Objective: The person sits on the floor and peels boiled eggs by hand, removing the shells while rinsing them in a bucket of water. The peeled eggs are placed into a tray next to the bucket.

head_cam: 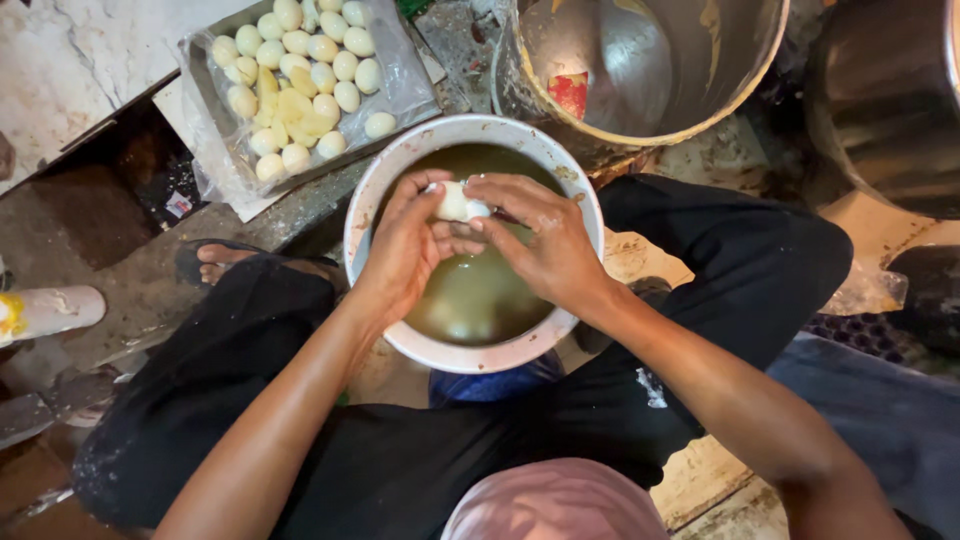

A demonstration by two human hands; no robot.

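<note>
A: Closest to the lens was a pinkish cloth point(555, 500), low in the frame, and above it the person's black trousers point(740, 260), knees spread wide on either side of the bowl.

B: And the hands?

A: Both were over a white bowl point(372, 205) of murky greenish-brown liquid, set between the knees. The left hand point(400, 250) was curled, its fingers cupped round a pale peeled egg point(452, 203). The right hand point(545, 240) came in from the other side, thumb and fingertips pinched against that same egg.

B: So where exactly was the egg?

A: Held just above the liquid, near the bowl's far rim, between the two hands.

B: Anything else about?

A: Up and to the left sat a tray point(205, 90) lined with clear plastic, loaded with more pale eggs point(300, 85). Beyond the bowl stood a big metal pot point(700, 70) with a ladle point(625, 60) inside. A sandalled foot point(225, 262) showed on the grimy floor point(90, 230), left of the bowl.
</note>
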